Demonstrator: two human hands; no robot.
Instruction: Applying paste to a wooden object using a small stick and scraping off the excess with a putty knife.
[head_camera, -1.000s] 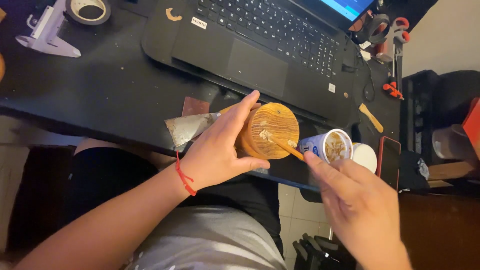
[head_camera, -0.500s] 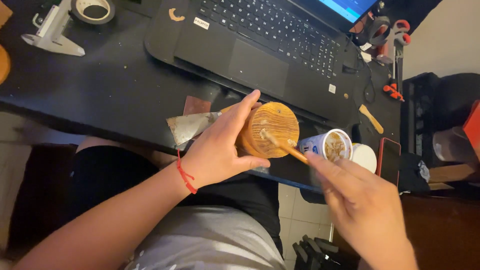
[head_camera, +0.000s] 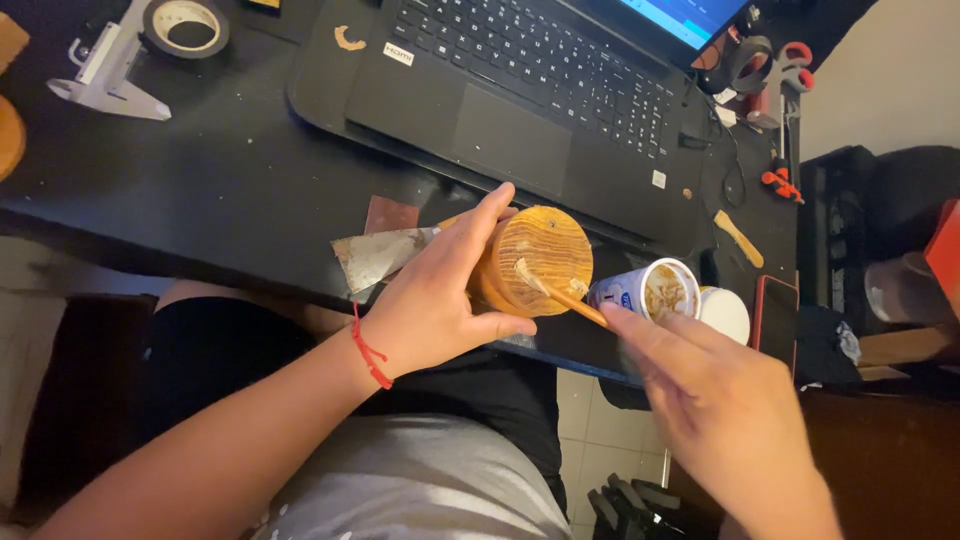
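My left hand (head_camera: 435, 300) grips a round wooden piece (head_camera: 535, 258) by its side, flat grained face turned up toward me, just over the desk's front edge. My right hand (head_camera: 715, 400) pinches a thin wooden stick (head_camera: 560, 293) whose tip rests on the wooden face, carrying a pale blob of paste. An open small tub (head_camera: 655, 292) of brownish paste stands right of the wood, with its white lid (head_camera: 727, 312) beside it. A metal putty knife (head_camera: 375, 255) lies under my left hand.
A black laptop (head_camera: 520, 90) fills the back of the black desk (head_camera: 200, 190). A tape roll (head_camera: 185, 25) and a metal square (head_camera: 105, 70) lie at far left. A phone (head_camera: 775, 320), a flat wooden stick (head_camera: 738, 238) and red-handled tools (head_camera: 785, 120) sit at right.
The stick tip has slid across the wooden face toward its middle, spreading paste. My left hand has kept the wood in place.
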